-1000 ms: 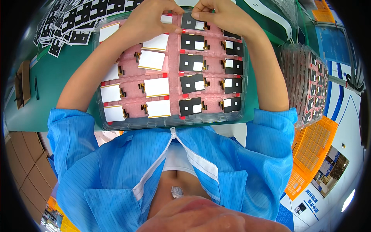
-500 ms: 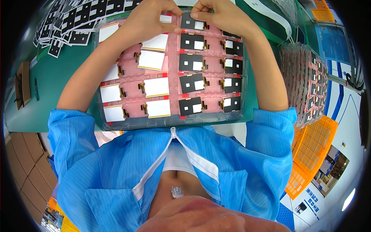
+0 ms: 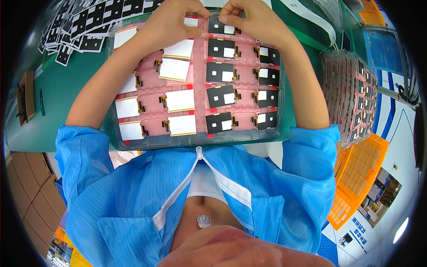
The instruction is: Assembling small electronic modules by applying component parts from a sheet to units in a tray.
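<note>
A clear plastic tray [image 3: 178,143] lined with pink foam lies before me. It holds rows of small flat panels with thin flex connectors. The panels on the left show white faces, like this white panel [image 3: 179,100]; those on the right wear black stickers with white windows. At the far middle, my right hand [image 3: 253,20] pinches the upper edge of a black sticker [image 3: 217,27] lying over a panel. My left hand [image 3: 175,22] is at that panel's left edge, thumb and index finger apart, the tips by its corners. Its other fingers are partly hidden.
Loose black-and-white sticker sheets [image 3: 91,26] lie heaped at the far left on the green table [image 3: 58,93]. A stack of filled trays [image 3: 342,93] stands at the right, above an orange crate [image 3: 360,173]. A small cardboard box [image 3: 26,98] and a pen [image 3: 42,103] are far left.
My right forearm has shifted slightly inward to the left. Both hands stay at the same panel, and the tray has not moved.
</note>
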The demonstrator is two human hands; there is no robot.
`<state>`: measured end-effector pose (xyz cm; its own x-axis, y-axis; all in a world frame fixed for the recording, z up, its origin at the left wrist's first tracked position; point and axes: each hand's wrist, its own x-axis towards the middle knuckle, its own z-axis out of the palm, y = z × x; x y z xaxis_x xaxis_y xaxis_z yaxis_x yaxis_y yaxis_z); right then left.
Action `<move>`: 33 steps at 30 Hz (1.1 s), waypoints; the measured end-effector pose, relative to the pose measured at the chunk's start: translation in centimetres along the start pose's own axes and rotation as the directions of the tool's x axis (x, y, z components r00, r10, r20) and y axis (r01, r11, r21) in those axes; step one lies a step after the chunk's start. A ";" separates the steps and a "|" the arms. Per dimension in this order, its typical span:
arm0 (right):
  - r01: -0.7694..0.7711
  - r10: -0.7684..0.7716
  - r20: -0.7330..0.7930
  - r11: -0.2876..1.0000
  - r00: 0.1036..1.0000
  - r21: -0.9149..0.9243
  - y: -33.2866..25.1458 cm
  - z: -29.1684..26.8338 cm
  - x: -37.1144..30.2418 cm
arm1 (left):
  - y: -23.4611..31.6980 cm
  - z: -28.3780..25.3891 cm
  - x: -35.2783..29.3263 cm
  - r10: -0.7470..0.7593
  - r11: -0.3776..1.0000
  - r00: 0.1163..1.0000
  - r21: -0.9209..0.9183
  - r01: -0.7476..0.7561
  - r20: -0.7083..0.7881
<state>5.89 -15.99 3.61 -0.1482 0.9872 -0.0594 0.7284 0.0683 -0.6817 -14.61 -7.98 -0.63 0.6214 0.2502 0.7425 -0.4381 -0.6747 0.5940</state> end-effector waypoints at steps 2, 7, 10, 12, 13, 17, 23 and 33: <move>0.025 -0.024 -0.034 0.999 0.999 0.021 0.1 0.6 -0.3 | -0.1 -0.2 -0.3 -0.011 1.000 1.000 0.015 0.011 0.004; 0.002 -0.001 -0.087 1.000 0.996 0.002 0.3 0.8 -0.9 | 2.1 -0.1 1.2 -0.608 0.724 0.789 0.472 0.503 0.090; 0.103 -0.116 -0.138 0.990 0.984 -0.096 1.2 1.2 -1.0 | 2.2 -0.2 1.0 -0.583 0.744 0.806 0.460 0.484 0.096; 0.048 -0.067 -0.146 0.990 0.987 -0.132 0.3 1.2 -1.2 | 2.3 -0.2 1.0 -0.589 0.729 0.803 0.490 0.477 0.095; 0.053 -0.072 -0.142 0.990 0.987 -0.134 -0.1 1.5 -1.3 | 2.5 0.0 1.0 -0.589 0.727 0.803 0.491 0.479 0.088; -0.033 -0.034 -0.242 0.962 0.970 -0.270 -0.8 1.9 -1.9 | 2.4 0.4 0.5 -0.515 0.763 0.856 0.480 0.434 0.046; 0.053 -0.200 -0.314 0.906 0.928 -0.420 0.4 1.9 -1.6 | 1.3 0.7 -0.1 -0.564 0.694 0.825 0.564 0.448 0.039; 0.074 -0.050 -0.237 0.993 0.970 0.092 1.1 0.8 -1.1 | 1.3 -0.7 0.3 -0.532 0.792 0.845 0.388 0.471 0.059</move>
<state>6.38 -17.11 2.33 -0.0214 0.9885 0.1496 0.6508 0.1274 -0.7485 -15.41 -8.34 0.63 0.7960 0.5294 0.2934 0.1978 -0.6857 0.7005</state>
